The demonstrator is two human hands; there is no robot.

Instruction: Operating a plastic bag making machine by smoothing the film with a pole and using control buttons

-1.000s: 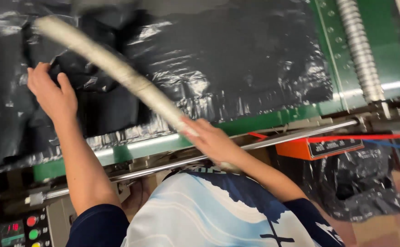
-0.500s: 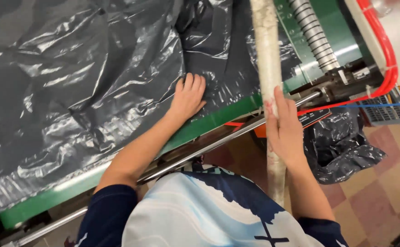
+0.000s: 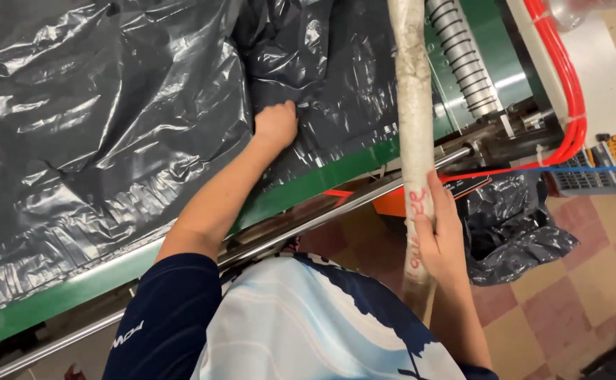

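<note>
- While the view is looking down from the person's head, the left hand (image 3: 276, 124) is pressing into a wide sheet of crinkled black plastic film (image 3: 104, 119), its grip bunching up a fold of the film near the sheet's right part.
- The right hand (image 3: 440, 236) is wrapping its grip around a long off-white cardboard tube (image 3: 415, 105) with red marks, holding it upright and close to the body.
- The film is lying spread over the green table (image 3: 329, 179) of a machine, covering most of it.
- A bare tube is suggesting, as a judgement, that no film is wound on it yet; gathering the sheet seems only just started.
- A grey ribbed roller (image 3: 463, 56), red cables (image 3: 568, 84) and a crumpled black bag (image 3: 512, 225) on the checked floor (image 3: 568, 295) are sitting to the right.
</note>
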